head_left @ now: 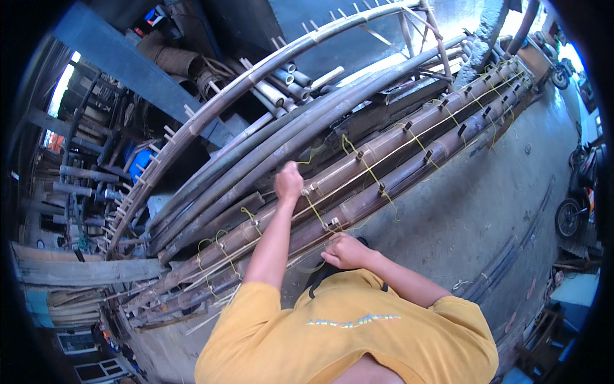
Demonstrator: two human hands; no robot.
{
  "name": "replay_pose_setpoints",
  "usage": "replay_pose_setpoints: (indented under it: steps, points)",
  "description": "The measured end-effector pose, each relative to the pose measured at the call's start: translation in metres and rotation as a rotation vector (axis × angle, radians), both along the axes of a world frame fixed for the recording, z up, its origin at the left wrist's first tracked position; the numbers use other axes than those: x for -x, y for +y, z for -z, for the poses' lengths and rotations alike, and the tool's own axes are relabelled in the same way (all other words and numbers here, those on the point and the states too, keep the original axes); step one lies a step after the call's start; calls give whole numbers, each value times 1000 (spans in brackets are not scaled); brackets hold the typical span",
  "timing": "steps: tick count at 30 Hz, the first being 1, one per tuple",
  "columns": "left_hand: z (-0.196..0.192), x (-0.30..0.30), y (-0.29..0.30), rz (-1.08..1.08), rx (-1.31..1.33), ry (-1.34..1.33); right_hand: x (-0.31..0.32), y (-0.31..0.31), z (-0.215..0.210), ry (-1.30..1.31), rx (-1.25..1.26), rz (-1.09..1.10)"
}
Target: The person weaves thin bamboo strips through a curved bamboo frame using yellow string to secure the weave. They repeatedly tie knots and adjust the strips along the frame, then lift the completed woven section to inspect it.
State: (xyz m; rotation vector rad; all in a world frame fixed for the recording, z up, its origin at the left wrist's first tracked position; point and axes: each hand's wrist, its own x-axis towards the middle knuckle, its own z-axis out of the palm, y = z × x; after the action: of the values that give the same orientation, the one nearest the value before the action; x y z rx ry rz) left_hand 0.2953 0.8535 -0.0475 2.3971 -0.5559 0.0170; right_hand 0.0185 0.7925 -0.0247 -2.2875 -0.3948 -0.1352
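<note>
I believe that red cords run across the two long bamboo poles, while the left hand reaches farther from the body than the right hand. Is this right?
The colour is wrong: the head view shows yellow cords across the two long bamboo poles. The left hand does reach farther than the right hand.

a mustard-yellow short-sleeved shirt carries a pale line of print across its front.
</note>
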Motion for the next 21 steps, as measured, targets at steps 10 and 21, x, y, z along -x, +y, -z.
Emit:
replay_pose_setpoints:
  steps: [10, 21]
  points:
    - [-71, 8, 126, -29, 101, 39, -3, 71, 5, 512, -509, -16]
    - [-37, 85, 235, 265, -316, 206, -85, 214, -59, 202, -1405, 916]
